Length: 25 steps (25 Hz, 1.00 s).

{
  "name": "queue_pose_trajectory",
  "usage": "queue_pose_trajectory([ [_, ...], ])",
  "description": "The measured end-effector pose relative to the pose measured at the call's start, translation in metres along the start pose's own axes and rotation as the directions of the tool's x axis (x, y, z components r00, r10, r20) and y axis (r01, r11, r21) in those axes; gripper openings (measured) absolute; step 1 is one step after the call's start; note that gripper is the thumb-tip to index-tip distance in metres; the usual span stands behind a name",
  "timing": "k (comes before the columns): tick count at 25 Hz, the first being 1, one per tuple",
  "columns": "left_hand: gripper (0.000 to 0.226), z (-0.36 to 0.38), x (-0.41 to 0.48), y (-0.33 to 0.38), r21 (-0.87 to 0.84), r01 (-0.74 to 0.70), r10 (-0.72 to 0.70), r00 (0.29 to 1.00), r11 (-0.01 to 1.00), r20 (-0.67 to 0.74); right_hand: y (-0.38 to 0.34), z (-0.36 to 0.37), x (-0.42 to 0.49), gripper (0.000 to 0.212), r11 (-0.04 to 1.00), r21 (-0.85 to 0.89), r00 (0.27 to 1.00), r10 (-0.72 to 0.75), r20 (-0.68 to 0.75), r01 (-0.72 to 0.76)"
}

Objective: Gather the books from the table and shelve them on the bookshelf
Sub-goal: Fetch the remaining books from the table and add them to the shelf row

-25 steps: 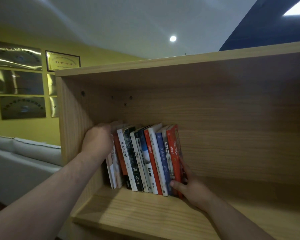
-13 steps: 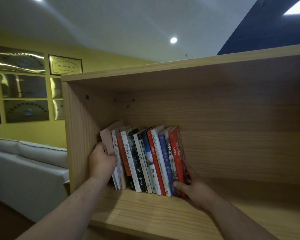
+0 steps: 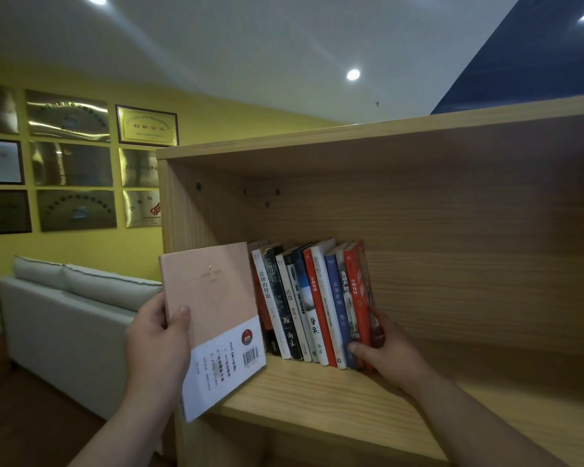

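A row of several upright books (image 3: 312, 305) leans slightly on the wooden bookshelf (image 3: 317, 389), near its left wall. My left hand (image 3: 155, 338) grips a pink book (image 3: 213, 318) with a white band and barcode, held out in front of the shelf's left edge, its cover facing me. My right hand (image 3: 390, 348) presses against the red book (image 3: 359, 305) at the right end of the row, thumb on the spines' lower part and fingers behind the cover.
The shelf compartment's right part (image 3: 486, 332) holds no books. A pale grey sofa (image 3: 71, 315) stands at the left below a yellow wall with several framed plaques (image 3: 71, 163). The shelf's top board (image 3: 385, 133) runs overhead.
My left hand has pulled the pink book out of the left end of the row and brought it out in front of the shelf. My right hand has stayed on the red book.
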<state>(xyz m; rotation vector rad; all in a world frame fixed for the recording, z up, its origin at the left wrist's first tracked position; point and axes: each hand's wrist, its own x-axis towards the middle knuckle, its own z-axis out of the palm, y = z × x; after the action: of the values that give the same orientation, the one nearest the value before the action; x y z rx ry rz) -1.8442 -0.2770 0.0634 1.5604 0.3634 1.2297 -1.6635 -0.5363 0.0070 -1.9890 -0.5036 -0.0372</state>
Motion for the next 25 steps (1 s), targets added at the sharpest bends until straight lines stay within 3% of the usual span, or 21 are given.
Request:
queue_pose_trajectory([
  [3,0.025,-0.003,-0.012,0.017,-0.158,0.115,-0.108,0.993,0.981,0.051,-0.018,-0.003,-0.017,0.044,0.997,-0.024,0.982,-0.073,-0.171,0.070],
  [5,0.027,0.011,-0.020,0.024,-0.266,0.247,-0.206,0.963,0.932,0.173,-0.037,-0.002,-0.037,0.019,0.986,0.106,0.967,-0.101,-0.233,0.128],
  [6,0.026,0.021,-0.025,0.025,-0.289,0.302,-0.237,0.942,0.909,0.238,-0.044,-0.001,-0.045,0.016,0.960,0.255,0.982,-0.073,-0.177,0.117],
  [8,0.024,0.047,-0.038,0.028,-0.299,0.365,-0.252,0.900,0.882,0.355,-0.052,-0.002,-0.059,0.044,0.857,0.515,1.000,0.022,0.007,-0.022],
  [9,0.023,0.060,-0.045,0.031,-0.306,0.380,-0.244,0.883,0.873,0.400,-0.055,-0.005,-0.066,0.041,0.840,0.538,0.997,0.045,0.063,-0.072],
  [11,0.023,0.084,-0.054,0.033,-0.292,0.391,-0.220,0.850,0.873,0.479,-0.049,-0.018,-0.075,0.018,0.868,0.490,0.997,0.068,0.037,-0.077],
  [14,0.020,0.099,-0.057,0.015,-0.103,0.308,-0.181,0.762,0.946,0.621,-0.029,-0.042,-0.079,0.014,0.867,0.493,0.989,0.126,-0.079,-0.071],
  [16,0.015,0.095,-0.050,-0.017,0.159,0.071,-0.160,0.727,0.985,0.668,-0.020,-0.057,-0.084,0.015,0.871,0.488,0.976,0.153,-0.154,-0.059],
  [18,0.025,0.087,-0.044,-0.044,0.392,-0.120,-0.208,0.687,0.912,0.696,-0.016,-0.069,-0.089,0.014,0.879,0.475,0.953,0.177,-0.244,-0.042],
  [21,0.048,0.089,-0.037,-0.058,0.518,-0.129,-0.291,0.701,0.846,0.650,-0.020,-0.081,-0.089,0.008,0.926,0.374,0.896,0.126,-0.425,0.048],
  [25,0.050,0.094,-0.037,-0.060,0.532,-0.121,-0.298,0.715,0.838,0.633,-0.030,-0.067,-0.065,0.011,0.975,0.208,0.806,0.061,-0.589,0.078],
])
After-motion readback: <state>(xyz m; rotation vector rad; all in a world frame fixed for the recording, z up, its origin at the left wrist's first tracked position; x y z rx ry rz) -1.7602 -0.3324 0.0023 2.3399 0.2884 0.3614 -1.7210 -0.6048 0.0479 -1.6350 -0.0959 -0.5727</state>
